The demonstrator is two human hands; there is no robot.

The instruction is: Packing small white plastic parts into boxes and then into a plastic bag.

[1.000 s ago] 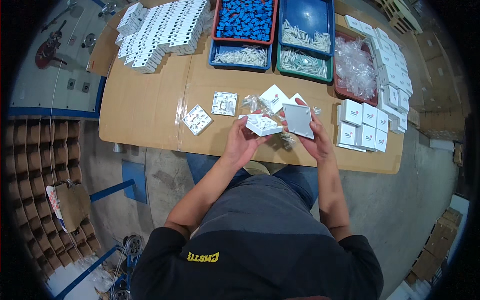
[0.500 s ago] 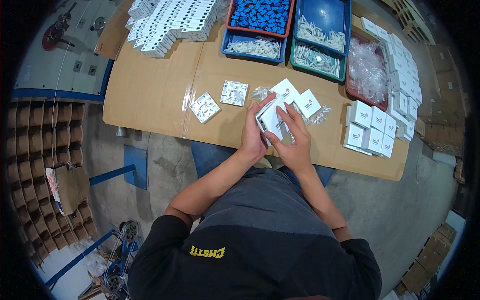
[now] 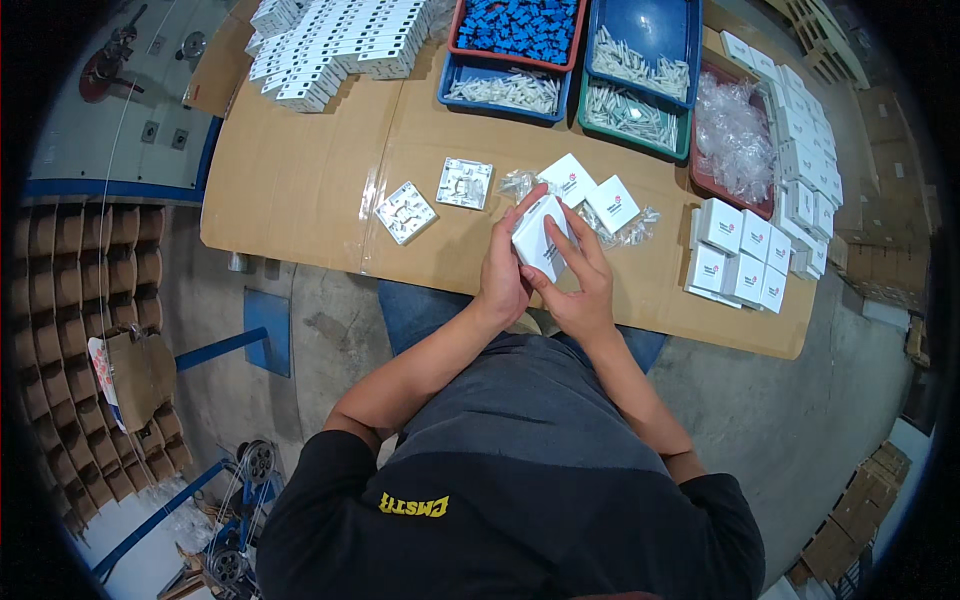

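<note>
Near the table's front edge, a white square plastic box (image 3: 537, 246) is held between my two hands. My left hand (image 3: 503, 272) grips it from the left side and beneath, fingers wrapped along its edge. On the other side my right hand (image 3: 584, 284) has its thumb and fingers pressed on the white face and right edge. Just beyond lie two white square covers (image 3: 612, 204) on crumpled clear plastic bags (image 3: 637, 229). To the left, two white square bases (image 3: 406, 213) lie flat with their inner parts showing.
Many stacked white units (image 3: 340, 45) fill the far left. Trays of blue parts (image 3: 518, 28) and white plugs (image 3: 505, 93) stand at the back, beside a red tray of clear bags (image 3: 735, 130). Stacked white boxes (image 3: 742, 255) line the right of the cardboard-topped table (image 3: 300, 190).
The gap that showed along the left side of the held box is no longer visible; its face now looks flush. Both hands stay around it, with the right fingers shifted slightly.
</note>
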